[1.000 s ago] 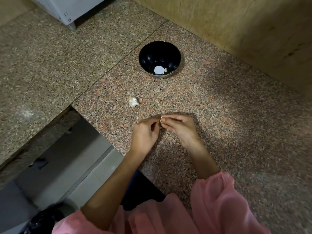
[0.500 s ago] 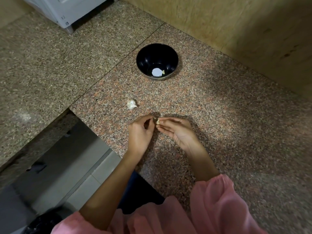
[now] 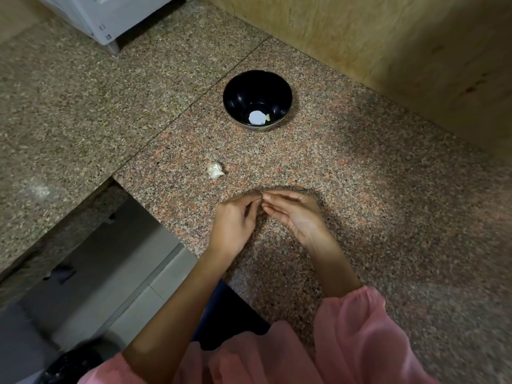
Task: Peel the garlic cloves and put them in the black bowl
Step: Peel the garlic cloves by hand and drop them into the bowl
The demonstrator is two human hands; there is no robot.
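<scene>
The black bowl [image 3: 257, 87] stands on the granite counter, with one small pale peeled clove [image 3: 267, 117] beside a white round spot on its bottom. Nearer me, a white papery piece of garlic [image 3: 215, 170] lies on the counter. My left hand [image 3: 234, 221] and my right hand [image 3: 295, 214] meet fingertip to fingertip just in front of it, pinching a small garlic clove [image 3: 262, 193] that is almost wholly hidden by the fingers.
The counter edge [image 3: 155, 214] drops off to the left of my hands to a grey floor. A wooden wall [image 3: 388, 51] runs behind the bowl. A white appliance [image 3: 110, 15] stands at the far left corner. Pink sleeves fill the bottom.
My fingertips have closed tighter together over the clove, which showed a little between them half a second ago. The bowl and the loose garlic piece lie as before.
</scene>
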